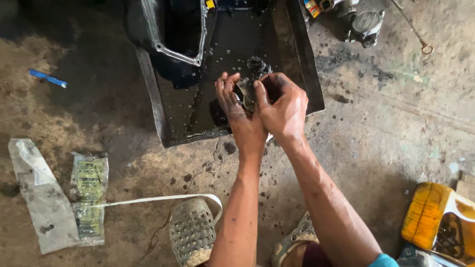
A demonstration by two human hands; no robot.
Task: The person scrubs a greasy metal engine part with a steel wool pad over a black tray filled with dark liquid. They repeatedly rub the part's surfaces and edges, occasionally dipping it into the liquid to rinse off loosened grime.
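Oily part held over drain tray.
Left hand (232, 106) and right hand (282, 106) fingers pinched dark metal part (246, 94) above black tray (292, 74); cleaning step apparently underway, firm grip needed.

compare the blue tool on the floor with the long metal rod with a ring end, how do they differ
The blue tool is short, flat and bright blue, lying at the far left on dark oily ground. The metal rod is long, thin and dull, ending in a brass-coloured ring, lying at the top right on paler concrete. Both lie loose on the floor, apart from the left hand and right hand.
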